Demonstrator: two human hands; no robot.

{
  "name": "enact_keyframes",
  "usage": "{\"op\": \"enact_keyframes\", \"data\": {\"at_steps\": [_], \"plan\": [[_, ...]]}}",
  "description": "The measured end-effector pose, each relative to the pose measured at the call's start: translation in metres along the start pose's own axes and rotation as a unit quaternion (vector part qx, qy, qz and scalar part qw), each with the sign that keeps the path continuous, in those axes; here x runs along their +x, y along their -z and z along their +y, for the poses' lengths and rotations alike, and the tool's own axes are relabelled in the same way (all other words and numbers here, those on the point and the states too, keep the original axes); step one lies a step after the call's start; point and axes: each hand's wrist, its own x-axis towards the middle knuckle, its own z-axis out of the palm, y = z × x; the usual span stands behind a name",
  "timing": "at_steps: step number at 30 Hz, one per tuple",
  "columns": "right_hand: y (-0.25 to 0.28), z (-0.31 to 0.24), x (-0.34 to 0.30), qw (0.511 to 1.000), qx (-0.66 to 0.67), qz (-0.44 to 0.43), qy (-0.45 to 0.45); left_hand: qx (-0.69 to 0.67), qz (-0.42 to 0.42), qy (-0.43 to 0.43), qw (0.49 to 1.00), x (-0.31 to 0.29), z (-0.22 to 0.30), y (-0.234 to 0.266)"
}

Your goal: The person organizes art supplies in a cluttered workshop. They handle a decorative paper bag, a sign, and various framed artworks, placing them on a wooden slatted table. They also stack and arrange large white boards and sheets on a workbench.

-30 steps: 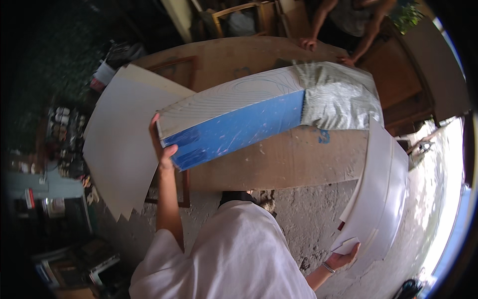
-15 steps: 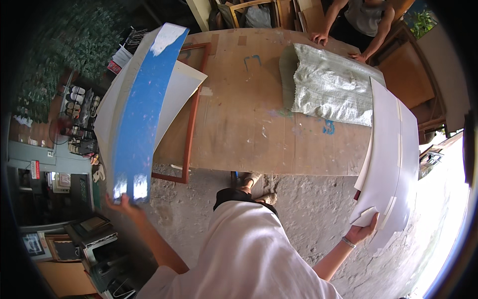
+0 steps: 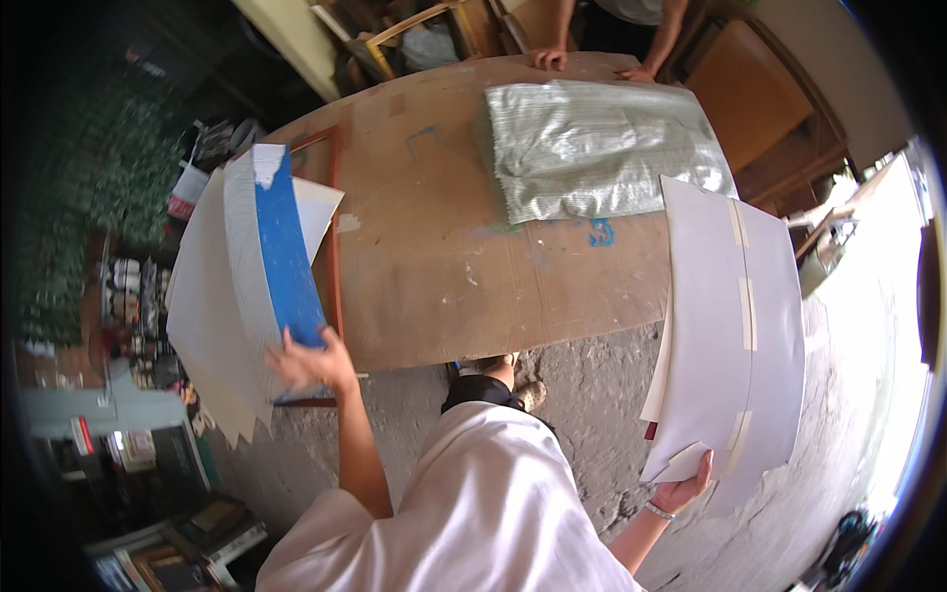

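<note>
My left hand (image 3: 314,363) is at the near end of a long blue board (image 3: 286,237), its fingers spread and slightly blurred; they look to be over the board and not wrapped round it. The blue board has a white patch at its far end and lies over large pale sheets (image 3: 212,296) with a jagged near edge. A reddish-brown wooden frame (image 3: 334,237) shows beneath them. In my right hand (image 3: 683,488) is the near edge of a stack of white boards (image 3: 710,326), joined by strips of pale tape. The stack's far end reaches the table's right edge.
A large brown table (image 3: 424,296) spans the middle. On its far right lies a silvery-green woven sheet (image 3: 602,148). Another person's hands (image 3: 548,59) rest on the far edge. Frames and boards lean behind; shoes on a rack (image 3: 128,296) and stacked frames are at left.
The blue board has come down toward me onto the pale sheets, and my left hand has moved right and up, fingers opening. My right hand keeps its hold. The view has shifted.
</note>
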Motion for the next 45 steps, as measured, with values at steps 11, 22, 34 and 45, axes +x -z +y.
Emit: {"op": "enact_keyframes", "data": {"at_steps": [11,22,34,45], "plan": [[-0.034,0.018,-0.047,0.992,-0.052,0.093,0.064,-0.257,-0.22,-0.232,0.912,0.128,0.305,-0.139],[-0.047,0.027,-0.08,0.963,-0.099,0.192,0.159,0.142,-0.473,-0.105,0.863,0.173,0.251,-0.197],[-0.089,0.035,-0.055,0.98,-0.055,0.13,0.141,-0.199,-0.063,-0.75,0.627,0.127,0.463,-0.225],[-0.043,0.032,-0.083,0.962,-0.088,0.147,0.213,-0.506,-0.457,-0.487,0.546,0.092,0.501,-0.181]]}}
